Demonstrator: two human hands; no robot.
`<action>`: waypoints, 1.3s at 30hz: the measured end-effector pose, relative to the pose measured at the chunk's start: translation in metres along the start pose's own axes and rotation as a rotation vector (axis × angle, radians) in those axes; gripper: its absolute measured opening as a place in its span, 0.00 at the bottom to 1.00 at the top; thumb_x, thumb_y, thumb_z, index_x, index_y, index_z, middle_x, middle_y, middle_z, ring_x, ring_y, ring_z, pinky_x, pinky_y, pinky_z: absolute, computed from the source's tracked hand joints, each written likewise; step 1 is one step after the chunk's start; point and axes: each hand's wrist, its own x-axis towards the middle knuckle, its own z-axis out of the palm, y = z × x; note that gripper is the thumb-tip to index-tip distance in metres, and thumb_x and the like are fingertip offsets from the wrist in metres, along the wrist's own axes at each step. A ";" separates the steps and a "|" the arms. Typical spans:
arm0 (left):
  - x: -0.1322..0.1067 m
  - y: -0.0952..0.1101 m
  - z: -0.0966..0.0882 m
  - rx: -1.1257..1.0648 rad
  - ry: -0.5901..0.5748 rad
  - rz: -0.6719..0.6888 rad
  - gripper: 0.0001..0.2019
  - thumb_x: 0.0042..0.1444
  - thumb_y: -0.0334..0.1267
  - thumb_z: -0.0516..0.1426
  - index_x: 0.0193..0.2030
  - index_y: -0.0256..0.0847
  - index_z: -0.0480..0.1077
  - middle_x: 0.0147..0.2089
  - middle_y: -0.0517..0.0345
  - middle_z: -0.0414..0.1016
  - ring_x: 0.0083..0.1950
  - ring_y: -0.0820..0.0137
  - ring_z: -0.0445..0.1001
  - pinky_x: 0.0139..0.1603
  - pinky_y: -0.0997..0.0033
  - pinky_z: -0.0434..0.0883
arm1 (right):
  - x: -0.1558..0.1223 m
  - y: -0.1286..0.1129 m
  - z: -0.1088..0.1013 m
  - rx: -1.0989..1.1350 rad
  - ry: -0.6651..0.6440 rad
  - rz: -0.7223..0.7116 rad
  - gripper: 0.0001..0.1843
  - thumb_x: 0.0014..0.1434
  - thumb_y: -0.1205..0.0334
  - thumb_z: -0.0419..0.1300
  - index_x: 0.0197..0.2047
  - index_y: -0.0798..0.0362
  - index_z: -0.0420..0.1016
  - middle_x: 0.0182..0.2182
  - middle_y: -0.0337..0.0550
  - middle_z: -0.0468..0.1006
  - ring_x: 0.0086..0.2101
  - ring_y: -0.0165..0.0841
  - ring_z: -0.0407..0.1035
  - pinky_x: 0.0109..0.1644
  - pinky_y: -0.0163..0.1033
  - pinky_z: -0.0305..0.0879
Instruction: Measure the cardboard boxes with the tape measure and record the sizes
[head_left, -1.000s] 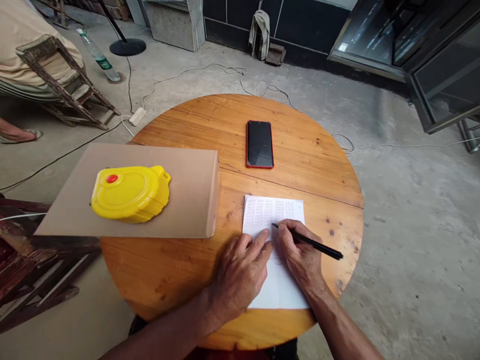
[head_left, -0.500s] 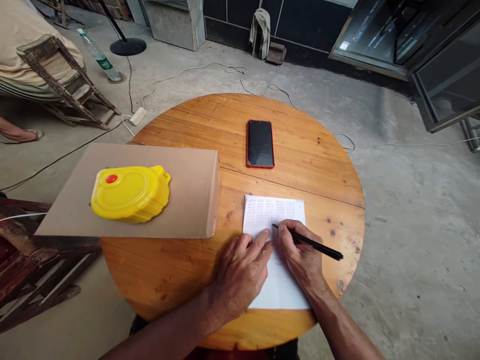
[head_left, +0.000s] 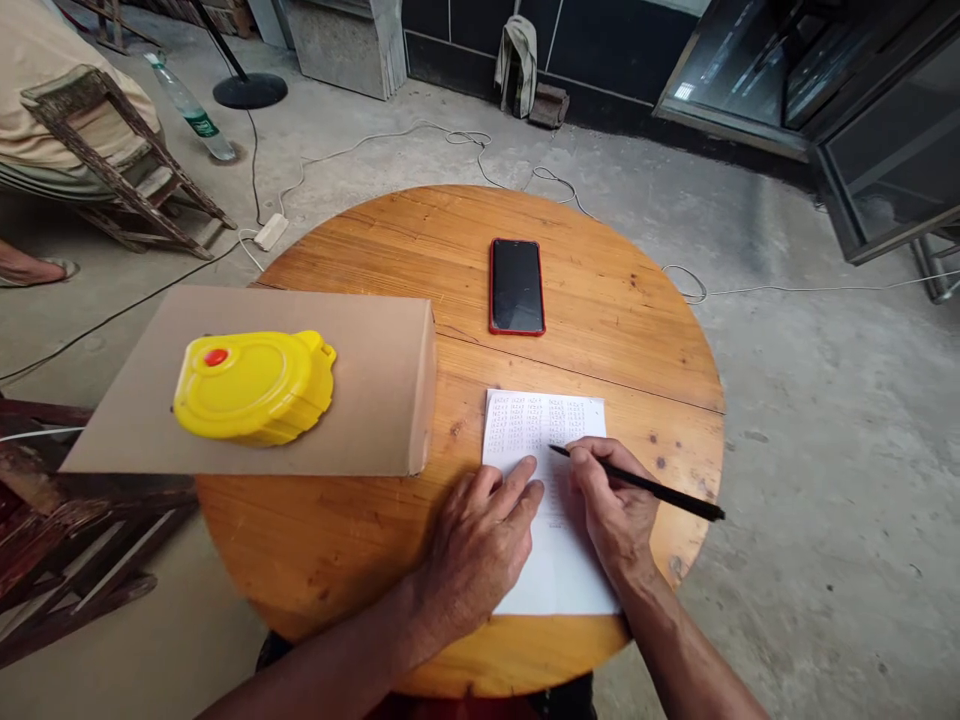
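A white sheet of paper [head_left: 551, 580] with rows of small handwritten marks lies near the front of the round wooden table [head_left: 360, 560]. My left hand [head_left: 487, 535] rests flat on the paper's left side, fingers stretched out and holding nothing. In my right hand [head_left: 619, 505] is a black pen [head_left: 660, 488], pinched between thumb and fingers. Its tip points left at the written rows, near the middle of the sheet; whether it touches the paper I cannot tell. Part of the sheet is hidden under both hands.
A phone in a red case [head_left: 517, 287] lies beyond the paper. On the left, a cardboard box [head_left: 375, 390] overhangs the table edge and carries a yellow plastic case [head_left: 255, 385] with a red button. A wooden chair [head_left: 124, 150], plastic bottle [head_left: 191, 110] and cables are on the floor.
My right hand has shifted slightly right with the pen, which now lies a little farther from the left fingertips. My left hand stays on the paper. The whole view has drifted slightly.
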 end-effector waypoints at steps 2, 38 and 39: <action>0.000 0.000 0.000 0.004 -0.006 0.003 0.19 0.59 0.27 0.55 0.56 0.41 0.69 0.65 0.60 0.68 0.46 0.62 0.68 0.47 0.58 0.71 | 0.002 0.001 0.000 0.070 0.083 0.017 0.08 0.62 0.58 0.60 0.34 0.51 0.76 0.19 0.32 0.69 0.20 0.26 0.62 0.24 0.33 0.58; -0.074 0.022 -0.031 -0.033 -0.015 -0.100 0.16 0.58 0.34 0.59 0.54 0.41 0.69 0.64 0.51 0.65 0.64 0.60 0.62 0.64 0.58 0.63 | -0.027 -0.003 -0.042 -0.898 -0.096 -0.632 0.23 0.59 0.73 0.49 0.54 0.53 0.74 0.55 0.55 0.75 0.51 0.48 0.71 0.51 0.56 0.67; -0.077 0.023 -0.032 -0.044 -0.004 -0.103 0.16 0.58 0.35 0.59 0.54 0.42 0.69 0.64 0.51 0.65 0.64 0.60 0.62 0.65 0.58 0.63 | -0.028 -0.007 -0.040 -0.862 -0.083 -0.643 0.21 0.60 0.70 0.50 0.53 0.53 0.74 0.54 0.55 0.76 0.51 0.48 0.71 0.50 0.56 0.68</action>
